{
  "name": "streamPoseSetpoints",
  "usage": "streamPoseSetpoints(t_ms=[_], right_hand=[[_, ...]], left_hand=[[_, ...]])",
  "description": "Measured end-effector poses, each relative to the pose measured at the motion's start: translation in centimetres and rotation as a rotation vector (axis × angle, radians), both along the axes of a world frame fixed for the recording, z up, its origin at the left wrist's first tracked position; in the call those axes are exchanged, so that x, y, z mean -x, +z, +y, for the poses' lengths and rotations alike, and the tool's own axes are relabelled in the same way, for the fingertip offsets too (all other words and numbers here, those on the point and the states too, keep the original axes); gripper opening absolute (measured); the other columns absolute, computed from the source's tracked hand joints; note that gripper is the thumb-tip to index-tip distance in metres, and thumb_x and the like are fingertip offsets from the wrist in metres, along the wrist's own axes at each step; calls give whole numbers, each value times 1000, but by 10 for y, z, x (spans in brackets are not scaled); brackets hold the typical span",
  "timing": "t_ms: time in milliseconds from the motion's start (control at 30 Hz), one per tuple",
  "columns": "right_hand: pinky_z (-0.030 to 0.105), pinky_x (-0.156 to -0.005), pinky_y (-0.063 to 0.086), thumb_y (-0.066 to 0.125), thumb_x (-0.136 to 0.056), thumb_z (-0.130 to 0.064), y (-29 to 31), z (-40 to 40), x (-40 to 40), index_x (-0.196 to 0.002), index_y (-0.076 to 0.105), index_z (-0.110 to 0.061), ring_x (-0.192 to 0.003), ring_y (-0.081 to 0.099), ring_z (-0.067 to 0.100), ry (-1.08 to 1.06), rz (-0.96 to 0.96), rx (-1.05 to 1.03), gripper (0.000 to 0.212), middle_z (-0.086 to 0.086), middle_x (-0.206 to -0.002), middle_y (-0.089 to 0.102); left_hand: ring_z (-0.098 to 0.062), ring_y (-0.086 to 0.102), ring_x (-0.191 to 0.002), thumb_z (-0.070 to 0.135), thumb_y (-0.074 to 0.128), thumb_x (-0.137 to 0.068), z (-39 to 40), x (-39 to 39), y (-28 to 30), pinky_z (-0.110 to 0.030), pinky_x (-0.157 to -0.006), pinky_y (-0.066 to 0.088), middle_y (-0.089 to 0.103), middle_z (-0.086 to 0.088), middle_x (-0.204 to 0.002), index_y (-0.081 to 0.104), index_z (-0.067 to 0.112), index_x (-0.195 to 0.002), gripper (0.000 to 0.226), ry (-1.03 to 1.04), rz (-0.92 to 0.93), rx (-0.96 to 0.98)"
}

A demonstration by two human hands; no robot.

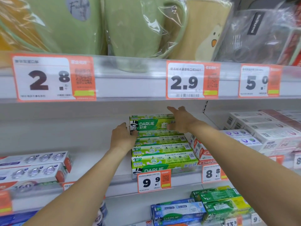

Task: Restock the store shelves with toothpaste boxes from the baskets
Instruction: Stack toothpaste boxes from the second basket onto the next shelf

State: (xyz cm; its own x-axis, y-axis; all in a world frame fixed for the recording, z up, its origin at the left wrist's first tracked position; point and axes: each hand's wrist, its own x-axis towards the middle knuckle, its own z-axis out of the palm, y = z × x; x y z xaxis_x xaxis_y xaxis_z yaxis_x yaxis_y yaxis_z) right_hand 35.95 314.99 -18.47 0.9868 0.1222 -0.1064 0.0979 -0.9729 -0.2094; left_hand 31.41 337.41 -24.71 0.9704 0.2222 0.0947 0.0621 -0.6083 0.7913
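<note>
Shop: price tags (54, 78), stocked shelves (130, 88)

White shelf (91, 136) carries green Darlie boxes (162, 150) beside Colgate boxes (199, 149).
</note>
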Motion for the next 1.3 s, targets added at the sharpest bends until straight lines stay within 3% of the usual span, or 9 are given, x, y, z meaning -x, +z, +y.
streamPoseSetpoints(t_ms=[100, 200, 333, 433, 533, 733, 933, 1100, 1300], right_hand=[[43, -106, 44, 68, -92, -26, 10, 11, 32, -148, 39, -23, -130, 46, 31, 82, -285, -58, 63, 12, -146, 38], [33, -86, 53, 72, -87, -17, 8, 26, 90, -114, 67, -15, -93, 65, 16, 290, -453, -291, 28, 3, -106, 67], [15, -64, 50, 81, -81, -14, -25, 44, 175, -87, 72, -12, -65, 63, 6, 362, -128, -685, 11, 0, -77, 72], [27, -67, 54, 84, -78, -18, -76, 49, 204, -93, 70, -11, -69, 65, 15, 398, 299, -634, 22, 5, -84, 72], [34, -72, 56, 85, -76, -23, -144, 54, 216, -103, 70, -15, -84, 71, 28, 365, 648, -354, 31, 0, -93, 75], [33, -89, 54, 86, -74, -26, -279, 64, 261, -108, 71, -14, -96, 69, 23, 145, 810, -202, 39, 5, -103, 74], [38, -92, 54, 82, -76, -20, -350, 75, 319, -98, 63, -18, -93, 63, 22, -48, 806, -352, 29, 3, -97, 64], [35, -105, 47, 86, -76, -26, -369, 104, 350, -139, 51, -13, -124, 56, 24, -50, 736, -489, 73, 7, -137, 56], [39, -108, 44, 84, -75, -39, -373, 123, 352, -148, 38, -17, -129, 50, 27, -23, 669, -403, 88, 8, -142, 52]], left_hand=[[-27, 56, -125, 27, 65, -94, 9, 21, 9, -29, -97, 43, 57, -12, -139, 48, 6, -141, 55, 11, -77, -8], [-22, 63, -99, 21, 69, -88, 17, 65, 16, -29, -85, 48, 67, -6, -113, 64, 9, -118, 32, 24, -379, -23], [-6, 58, -71, 16, 68, -90, 20, 151, 0, -19, -66, 46, 65, 11, -83, 64, 19, -97, 8, -147, -516, 7], [-6, 56, -65, 15, 67, -88, 17, 201, -50, -15, -61, 44, 62, 11, -73, 63, 22, -91, 9, -351, -293, 33], [-7, 62, -76, 30, 67, -90, 21, 222, -120, -29, -70, 52, 66, 13, -86, 61, 24, -102, 15, -571, 174, -204], [-24, 58, -113, 36, 66, -91, 39, 251, -228, -28, -88, 45, 61, -7, -128, 54, 14, -128, 44, -653, 667, -497], [-28, 34, -142, 37, 73, -86, 71, 283, -272, -36, -116, 32, 40, -11, -151, 43, 16, -143, 68, -520, 764, -565], [-30, 20, -147, 43, 73, -85, 108, 298, -285, -36, -119, 25, 30, -12, -157, 24, 12, -154, 90, -500, 862, -709], [-27, 30, -142, 29, 71, -88, 114, 309, -294, -31, -116, 26, 42, -9, -151, 33, 11, -151, 76, -515, 770, -725]])
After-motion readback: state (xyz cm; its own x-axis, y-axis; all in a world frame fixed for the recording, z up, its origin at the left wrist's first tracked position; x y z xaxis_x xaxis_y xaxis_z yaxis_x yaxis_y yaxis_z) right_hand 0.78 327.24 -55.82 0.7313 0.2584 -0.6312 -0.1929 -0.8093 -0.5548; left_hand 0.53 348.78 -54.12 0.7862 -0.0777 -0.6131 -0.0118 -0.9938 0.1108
